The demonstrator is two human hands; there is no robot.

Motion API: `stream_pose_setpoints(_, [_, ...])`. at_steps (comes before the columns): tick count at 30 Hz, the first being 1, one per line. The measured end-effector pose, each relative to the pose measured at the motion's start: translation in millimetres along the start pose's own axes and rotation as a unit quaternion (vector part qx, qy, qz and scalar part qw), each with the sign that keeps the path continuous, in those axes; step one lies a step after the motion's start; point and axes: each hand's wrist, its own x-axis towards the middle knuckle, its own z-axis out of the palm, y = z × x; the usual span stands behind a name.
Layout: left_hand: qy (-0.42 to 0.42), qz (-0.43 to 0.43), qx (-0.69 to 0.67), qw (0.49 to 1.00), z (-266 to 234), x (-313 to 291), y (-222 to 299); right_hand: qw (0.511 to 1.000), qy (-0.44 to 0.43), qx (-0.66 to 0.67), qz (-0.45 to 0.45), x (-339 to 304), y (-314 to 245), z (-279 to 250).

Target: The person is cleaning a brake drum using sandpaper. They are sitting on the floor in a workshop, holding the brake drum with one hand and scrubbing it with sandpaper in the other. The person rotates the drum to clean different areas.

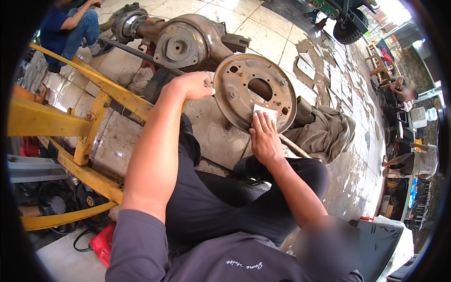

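A round, rust-brown brake backing plate [253,70] with a large centre hole and several smaller holes stands tilted in front of me. At its left rim is my left hand [193,85], closed, its fingers curled at the edge and partly hidden. My right hand [266,138] presses a small white sheet [264,111] onto the plate's lower right face, fingers close together and stretched over it. Whether the sheet is paper, cloth or sandpaper I cannot tell. Behind the plate lies a rusty axle housing [202,40] with a bulging round middle.
A yellow metal frame [91,127] stands on my left. Right of the plate a crumpled brown cloth [329,134] lies on the tiles. Flattened cardboard pieces [336,82] cover floor farther off. Another person [70,28] crouches at the far left; a red tool [102,244] lies lower left.
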Motion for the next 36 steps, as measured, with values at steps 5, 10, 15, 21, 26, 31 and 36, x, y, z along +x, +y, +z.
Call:
stream_pose_setpoints(5, [-0.012,-0.011,-0.001,1.0,2,-1,0,1.0,0.0,-0.018,0.012,1,-6,1])
stream_pose_setpoints(10, [0.002,0.02,0.027,0.999,3,7,-3,1.0,-0.004,0.006,0.024,2,-7,-1])
stream_pose_setpoints(15, [0.001,0.014,0.023,1.0,7,4,4,1.0,-0.015,0.005,0.015,-15,-8,-3])
stream_pose_setpoints(21, [-0.02,0.012,0.016,1.0,7,5,1,0.999,-0.015,0.001,0.031,-9,-10,1])
stream_pose_setpoints(26, [-0.008,-0.001,0.001,1.0,6,6,-2,0.999,-0.012,0.009,0.034,-3,-10,-4])
stream_pose_setpoints(31, [-0.033,-0.016,0.009,0.999,3,-2,9,1.0,-0.017,0.01,0.015,-19,-8,-4])
stream_pose_setpoints(36, [-0.018,-0.014,0.008,1.0,9,5,-1,0.999,0.006,-0.022,0.03,-7,-9,1])
